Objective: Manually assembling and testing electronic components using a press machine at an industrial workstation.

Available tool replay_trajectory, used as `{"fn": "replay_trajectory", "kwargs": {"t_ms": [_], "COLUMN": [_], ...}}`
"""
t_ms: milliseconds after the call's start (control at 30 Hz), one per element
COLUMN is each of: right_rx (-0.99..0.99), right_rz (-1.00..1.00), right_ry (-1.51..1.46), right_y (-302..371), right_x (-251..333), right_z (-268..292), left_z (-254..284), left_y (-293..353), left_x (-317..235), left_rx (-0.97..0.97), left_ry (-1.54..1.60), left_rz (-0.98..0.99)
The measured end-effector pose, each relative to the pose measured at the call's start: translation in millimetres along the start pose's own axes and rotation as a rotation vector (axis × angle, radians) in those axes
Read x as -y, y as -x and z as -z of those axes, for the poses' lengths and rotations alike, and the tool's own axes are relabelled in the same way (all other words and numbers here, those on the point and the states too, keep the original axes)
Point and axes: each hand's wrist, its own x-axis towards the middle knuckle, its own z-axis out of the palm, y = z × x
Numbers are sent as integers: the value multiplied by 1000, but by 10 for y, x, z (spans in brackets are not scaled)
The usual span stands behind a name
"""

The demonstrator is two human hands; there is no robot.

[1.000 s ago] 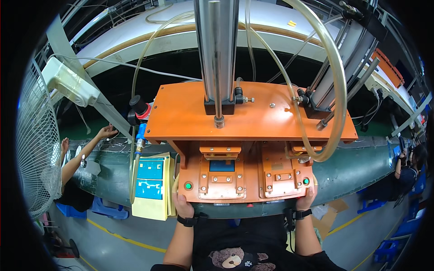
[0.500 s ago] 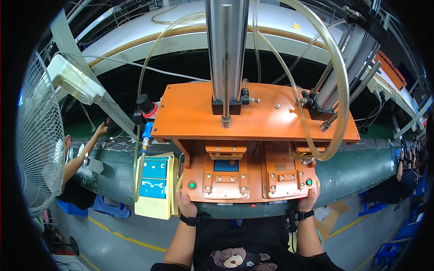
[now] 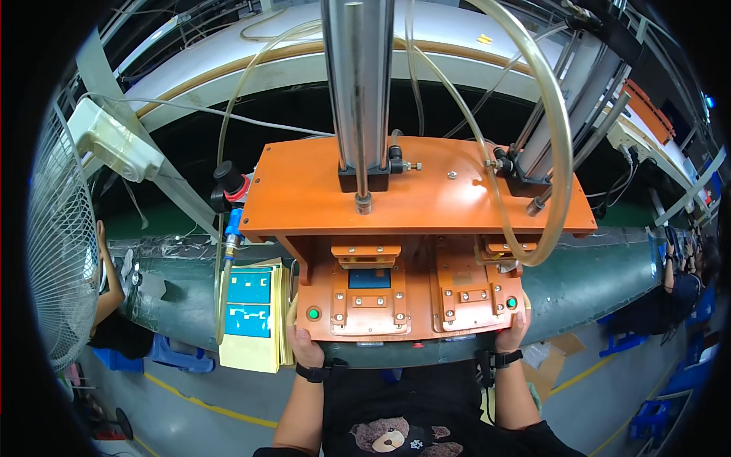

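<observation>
My left hand (image 3: pixel 307 350) grips the left front corner of an orange pneumatic press (image 3: pixel 422 202), its thumb at the front edge and its fingers along the side, partly hidden. On the opposite corner my right hand (image 3: pixel 515 333) holds the press in the same way. A green button (image 3: pixel 314 314) lies close to the left hand and another green button (image 3: pixel 512 303) close to the right. Between them are two orange fixtures; the left fixture (image 3: pixel 371 303) has a dark blue piece (image 3: pixel 369 279) in it, under a raised orange press head (image 3: pixel 365 251).
Yellow sheets (image 3: pixel 247 358) with blue patterned pieces (image 3: pixel 249 286) lie left of the press on the green bench (image 3: pixel 183 293). Clear hoses (image 3: pixel 563 152) loop over the machine. A white fan (image 3: pixel 61 244) stands far left. Other people sit at both sides.
The view has shifted slightly, so the press and both hands appear a little further left. Both hands stay on the press sides. The person at the left has lowered an outstretched arm.
</observation>
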Motion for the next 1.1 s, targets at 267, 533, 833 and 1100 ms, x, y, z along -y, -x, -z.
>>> {"fn": "replay_trajectory", "kwargs": {"t_ms": [267, 533, 833, 1100], "right_rx": [12, -25, -13, 7], "right_rz": [10, -14, -37, -40], "right_ry": [-8, 25, -17, -10], "right_y": [-9, -1, 19, 12], "right_x": [60, 56, 71, 94], "right_z": [-31, -71, -24, 29], "left_z": [47, 135, 227, 231], "left_y": [31, 40, 80, 105], "left_x": [83, 176, 348, 428], "left_rx": [-14, 44, 22, 14], "left_ry": [16, 101, 93, 201], "left_rz": [32, 46, 26, 100]}}
